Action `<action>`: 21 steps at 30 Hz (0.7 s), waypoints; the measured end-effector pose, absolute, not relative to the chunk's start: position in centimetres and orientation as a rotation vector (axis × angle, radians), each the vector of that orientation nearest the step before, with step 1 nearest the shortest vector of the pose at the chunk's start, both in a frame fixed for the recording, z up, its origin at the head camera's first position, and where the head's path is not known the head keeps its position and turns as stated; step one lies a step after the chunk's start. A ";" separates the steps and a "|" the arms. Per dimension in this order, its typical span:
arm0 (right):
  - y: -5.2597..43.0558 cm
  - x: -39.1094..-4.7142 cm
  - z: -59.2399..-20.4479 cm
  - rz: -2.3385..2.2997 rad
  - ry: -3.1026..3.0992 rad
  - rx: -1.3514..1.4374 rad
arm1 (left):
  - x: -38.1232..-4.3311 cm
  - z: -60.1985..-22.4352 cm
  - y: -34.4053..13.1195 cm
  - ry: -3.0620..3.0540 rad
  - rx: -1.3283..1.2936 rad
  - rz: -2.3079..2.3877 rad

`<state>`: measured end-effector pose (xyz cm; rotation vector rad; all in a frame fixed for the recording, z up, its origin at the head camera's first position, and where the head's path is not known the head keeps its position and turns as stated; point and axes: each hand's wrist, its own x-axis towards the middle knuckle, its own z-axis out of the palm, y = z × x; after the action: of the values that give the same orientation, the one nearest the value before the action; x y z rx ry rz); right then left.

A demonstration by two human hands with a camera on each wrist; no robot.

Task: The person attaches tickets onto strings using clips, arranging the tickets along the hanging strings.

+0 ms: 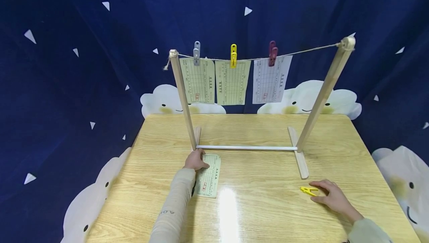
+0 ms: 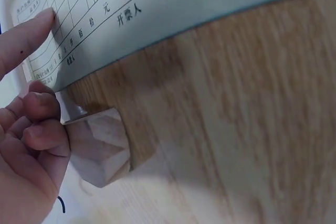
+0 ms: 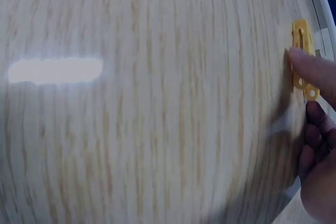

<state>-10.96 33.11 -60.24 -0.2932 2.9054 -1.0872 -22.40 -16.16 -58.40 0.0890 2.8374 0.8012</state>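
My left hand [image 1: 197, 160] pinches the upper left part of a pale green receipt slip [image 1: 209, 183] at the table. In the left wrist view its thumb [image 2: 29, 38] lies across the printed face of the slip, with the other fingers curled at the edge beside a wooden foot [image 2: 100, 148]. Over on the right, my right hand [image 1: 331, 197] holds a yellow clothespin [image 1: 307, 190] between thumb and fingers. The right wrist view shows the thumb against the clothespin [image 3: 301, 35], just above the tabletop.
A wooden stand with two posts [image 1: 323, 90] and a white crossbar [image 1: 246, 147] stands behind the hands. From its string [image 1: 308, 50] hang three slips, held by a grey clothespin [image 1: 196, 53], a yellow one [image 1: 233, 56] and a dark red one [image 1: 273, 53].
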 end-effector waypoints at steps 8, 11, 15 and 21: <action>32.9 -11.1 -60.7 -1.092 2.967 -0.279 | -21.8 -58.9 -16.7 2.901 0.061 0.826; 32.8 -11.1 -60.6 -1.106 2.936 -0.246 | -21.6 -59.2 -16.9 2.930 0.058 0.849; 32.9 -10.9 -60.2 -1.135 2.921 -0.230 | -21.7 -59.2 -16.9 2.920 0.126 0.936; 33.1 -10.8 -59.7 -1.136 2.897 -0.165 | -21.9 -59.0 -17.1 2.851 0.200 1.121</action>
<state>-10.78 33.09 -59.67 -0.1647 2.8975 -1.1362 -21.91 -17.06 -58.99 0.2001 2.8514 1.1206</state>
